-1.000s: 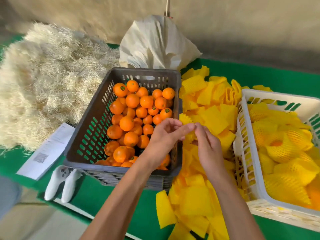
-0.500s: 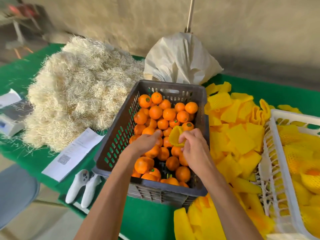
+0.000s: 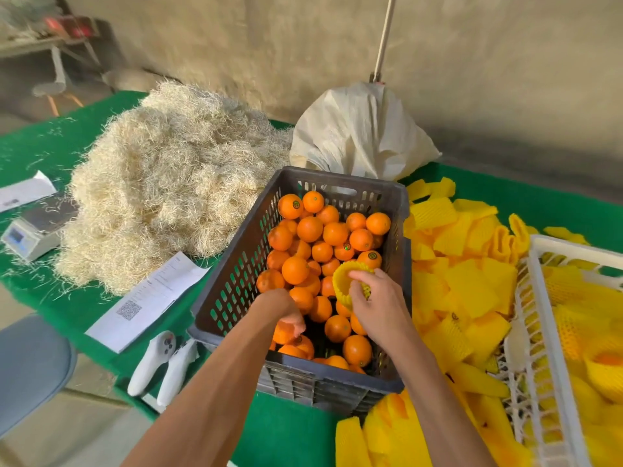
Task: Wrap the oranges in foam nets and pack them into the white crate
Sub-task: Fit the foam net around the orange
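Observation:
A dark grey crate [image 3: 232, 288] in the middle of the green table holds several bare oranges [image 3: 309, 229]. My left hand [image 3: 286, 311] reaches down into its near part, fingers curled round an orange [image 3: 281, 333] there. My right hand [image 3: 377, 305] hovers over the crate and holds an opened yellow foam net [image 3: 344, 281] by its rim. The white crate [image 3: 553, 348] stands at the right edge and contains oranges wrapped in yellow nets [image 3: 593, 332].
A heap of loose yellow foam nets [image 3: 465, 271] lies between the two crates. Pale straw [image 3: 168, 183] is piled at the left, with a small scale [image 3: 37, 227], papers [image 3: 148, 298] and two white controllers [image 3: 161, 362] near the table edge. A white sack [image 3: 360, 133] stands behind the grey crate.
My view has swung left. Both hands moved from the net pile over into the grey crate; the right one carries a net, now opened, and the left has dropped onto an orange.

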The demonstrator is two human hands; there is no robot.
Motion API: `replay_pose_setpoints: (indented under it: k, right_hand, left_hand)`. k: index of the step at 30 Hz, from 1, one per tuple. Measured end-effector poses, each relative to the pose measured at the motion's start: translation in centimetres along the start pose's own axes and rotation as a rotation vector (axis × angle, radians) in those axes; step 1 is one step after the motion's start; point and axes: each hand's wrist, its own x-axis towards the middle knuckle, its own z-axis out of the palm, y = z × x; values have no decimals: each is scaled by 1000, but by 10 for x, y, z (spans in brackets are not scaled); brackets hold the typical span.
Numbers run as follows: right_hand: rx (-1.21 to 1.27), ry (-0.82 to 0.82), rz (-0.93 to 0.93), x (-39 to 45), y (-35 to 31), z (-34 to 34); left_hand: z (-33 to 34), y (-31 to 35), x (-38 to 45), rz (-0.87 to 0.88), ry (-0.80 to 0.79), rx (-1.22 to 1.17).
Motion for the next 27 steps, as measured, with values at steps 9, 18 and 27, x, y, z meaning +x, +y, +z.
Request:
replay_pose_setpoints:
  k: [9,18,27]
  right_hand:
    - [-169,-85,69,6,7,-13]
    - [1,-114,-26,0,4,-32]
    - [-75,-146,-15,-11,16,-35]
  left_hand:
    - [6,-2,-42,644,-24,-1405]
    - [21,24,-66,757,-118,-1354]
    - [26,44,-61,686,663,-911]
